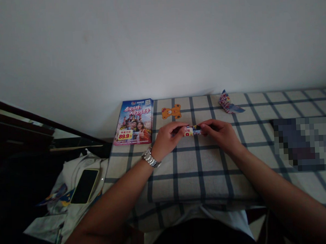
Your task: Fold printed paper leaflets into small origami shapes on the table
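Note:
Between my two hands is a small folded strip of printed paper (pixel 192 130), colourful with a yellow patch. My left hand (pixel 169 138) pinches its left end between thumb and fingers. The right end is pinched by my right hand (pixel 220 132). Both hands are low over the checked tablecloth (pixel 186 160). To the left of my left hand lies a stack of printed flyers (pixel 134 121) with a castle picture. A flat orange bear cutout (pixel 171 112) lies just beyond my left hand. Past my right hand rests a folded paper piece (pixel 229 104) in similar print colours.
A pale wall (pixel 159 46) borders the table's far edge. At the right lies a dark, blurred-out item (pixel 299 144). Down on the left, a phone (pixel 84 186) rests on white bags and papers (pixel 46 227), beside a dark wooden rail (pixel 44 121).

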